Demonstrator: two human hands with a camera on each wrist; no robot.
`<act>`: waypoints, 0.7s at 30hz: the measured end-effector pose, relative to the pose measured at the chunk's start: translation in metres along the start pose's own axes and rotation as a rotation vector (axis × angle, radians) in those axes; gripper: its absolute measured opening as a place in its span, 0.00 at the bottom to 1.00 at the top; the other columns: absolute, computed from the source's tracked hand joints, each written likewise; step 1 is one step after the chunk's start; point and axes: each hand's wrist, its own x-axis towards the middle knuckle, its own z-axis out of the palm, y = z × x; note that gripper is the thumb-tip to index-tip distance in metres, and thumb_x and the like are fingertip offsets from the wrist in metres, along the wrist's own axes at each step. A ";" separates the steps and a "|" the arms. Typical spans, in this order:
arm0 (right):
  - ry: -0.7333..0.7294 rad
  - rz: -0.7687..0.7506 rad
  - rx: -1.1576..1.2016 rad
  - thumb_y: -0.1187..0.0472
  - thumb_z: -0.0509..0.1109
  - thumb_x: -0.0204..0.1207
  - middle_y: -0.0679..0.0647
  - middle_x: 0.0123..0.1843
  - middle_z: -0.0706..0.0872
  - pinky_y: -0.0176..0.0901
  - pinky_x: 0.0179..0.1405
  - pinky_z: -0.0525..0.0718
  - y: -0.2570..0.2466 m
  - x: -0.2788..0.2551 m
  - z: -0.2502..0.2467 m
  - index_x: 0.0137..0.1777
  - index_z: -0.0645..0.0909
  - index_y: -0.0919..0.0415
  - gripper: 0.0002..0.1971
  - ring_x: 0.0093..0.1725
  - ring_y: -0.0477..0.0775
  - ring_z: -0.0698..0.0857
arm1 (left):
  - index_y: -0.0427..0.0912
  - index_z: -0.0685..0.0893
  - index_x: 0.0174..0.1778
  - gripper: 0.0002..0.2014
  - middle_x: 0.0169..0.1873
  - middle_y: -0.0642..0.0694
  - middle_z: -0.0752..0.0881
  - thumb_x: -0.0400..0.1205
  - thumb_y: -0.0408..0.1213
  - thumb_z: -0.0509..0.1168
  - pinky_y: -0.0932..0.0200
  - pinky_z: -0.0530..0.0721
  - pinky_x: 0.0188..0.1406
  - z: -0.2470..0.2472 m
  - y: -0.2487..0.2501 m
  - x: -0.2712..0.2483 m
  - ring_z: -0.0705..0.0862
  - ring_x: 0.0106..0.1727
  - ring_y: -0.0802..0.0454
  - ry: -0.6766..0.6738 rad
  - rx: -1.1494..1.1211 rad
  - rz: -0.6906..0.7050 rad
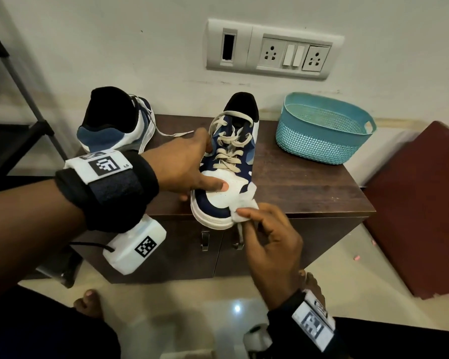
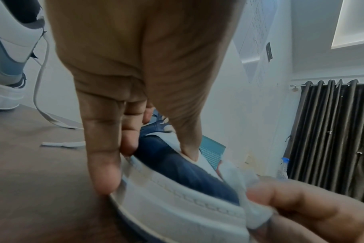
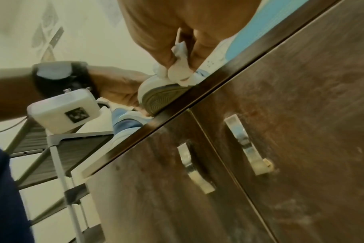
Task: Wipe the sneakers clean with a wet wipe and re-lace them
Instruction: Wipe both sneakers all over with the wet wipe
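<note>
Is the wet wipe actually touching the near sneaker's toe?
Touching. Right wrist view shows the wet wipe, pinched in the right hand, pressed onto the near sneaker toe; head view agrees.

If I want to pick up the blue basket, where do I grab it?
Take the teal basket by the handle slot in its right rim, coming from above and the right. It stands upright on the cabinet top, and that side looks free of the sneakers.

free: counter (image 1: 296,187) middle to right front corner | blocked: basket (image 1: 322,136) right rear corner; second sneaker (image 1: 114,125) left rear corner
</note>
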 end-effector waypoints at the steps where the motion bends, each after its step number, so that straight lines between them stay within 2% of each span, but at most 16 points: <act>1: -0.018 0.009 0.004 0.79 0.75 0.75 0.52 0.54 0.90 0.42 0.52 0.89 -0.006 -0.007 0.003 0.55 0.92 0.62 0.15 0.54 0.48 0.91 | 0.45 0.66 0.70 0.40 0.38 0.59 0.75 0.71 0.61 0.78 0.56 0.72 0.45 0.000 0.000 -0.001 0.79 0.47 0.50 -0.004 0.001 0.003; 4: 0.018 0.102 0.019 0.76 0.77 0.76 0.48 0.53 0.91 0.38 0.54 0.88 -0.009 -0.004 0.004 0.54 0.93 0.57 0.14 0.53 0.45 0.91 | 0.45 0.66 0.69 0.40 0.41 0.57 0.77 0.71 0.61 0.78 0.55 0.75 0.47 -0.001 0.000 -0.001 0.81 0.48 0.49 -0.007 0.007 0.013; 6: 0.073 0.225 -0.025 0.70 0.79 0.76 0.41 0.48 0.92 0.38 0.52 0.89 -0.001 0.024 0.002 0.52 0.92 0.49 0.13 0.49 0.39 0.91 | 0.45 0.66 0.69 0.39 0.38 0.58 0.76 0.72 0.60 0.78 0.55 0.75 0.46 -0.001 0.000 0.000 0.81 0.42 0.52 -0.018 0.000 0.004; 8: 0.090 0.374 -0.048 0.65 0.80 0.75 0.38 0.44 0.92 0.40 0.52 0.91 0.006 0.054 -0.001 0.49 0.92 0.45 0.12 0.44 0.34 0.90 | 0.45 0.66 0.68 0.38 0.36 0.59 0.77 0.72 0.59 0.78 0.55 0.77 0.45 -0.001 0.001 0.000 0.79 0.34 0.60 -0.033 -0.021 -0.003; 10: 0.082 0.445 -0.031 0.65 0.79 0.76 0.39 0.43 0.93 0.42 0.51 0.92 0.010 0.071 0.002 0.48 0.92 0.46 0.10 0.43 0.35 0.91 | 0.45 0.66 0.68 0.38 0.36 0.59 0.77 0.72 0.59 0.79 0.55 0.77 0.44 -0.001 0.000 -0.001 0.79 0.33 0.61 -0.028 -0.026 0.001; 12: 0.089 0.478 -0.004 0.65 0.77 0.78 0.42 0.45 0.94 0.47 0.53 0.92 0.010 0.072 0.009 0.51 0.93 0.51 0.08 0.44 0.38 0.91 | 0.45 0.66 0.69 0.39 0.37 0.59 0.76 0.72 0.60 0.79 0.55 0.76 0.44 -0.001 -0.001 -0.001 0.81 0.37 0.57 -0.020 -0.024 -0.001; 15: 0.131 0.464 0.000 0.65 0.77 0.78 0.43 0.47 0.94 0.48 0.56 0.92 -0.001 0.040 0.011 0.55 0.93 0.53 0.09 0.48 0.40 0.92 | 0.45 0.66 0.70 0.41 0.39 0.58 0.75 0.71 0.61 0.78 0.57 0.74 0.45 0.000 -0.002 0.000 0.80 0.46 0.51 -0.014 -0.011 0.001; 19: 0.080 0.333 0.089 0.71 0.78 0.77 0.44 0.47 0.93 0.40 0.52 0.90 -0.024 -0.002 0.005 0.51 0.92 0.46 0.16 0.50 0.45 0.92 | 0.46 0.67 0.66 0.38 0.37 0.57 0.78 0.71 0.60 0.79 0.60 0.75 0.32 0.001 -0.004 0.002 0.84 0.38 0.55 -0.023 -0.027 0.015; 21: 0.074 0.323 0.058 0.70 0.78 0.77 0.43 0.46 0.93 0.43 0.51 0.91 -0.016 0.010 0.004 0.50 0.91 0.43 0.17 0.47 0.44 0.92 | 0.47 0.67 0.66 0.38 0.37 0.56 0.80 0.70 0.60 0.79 0.60 0.75 0.32 0.000 -0.003 0.002 0.83 0.36 0.58 -0.018 -0.020 0.017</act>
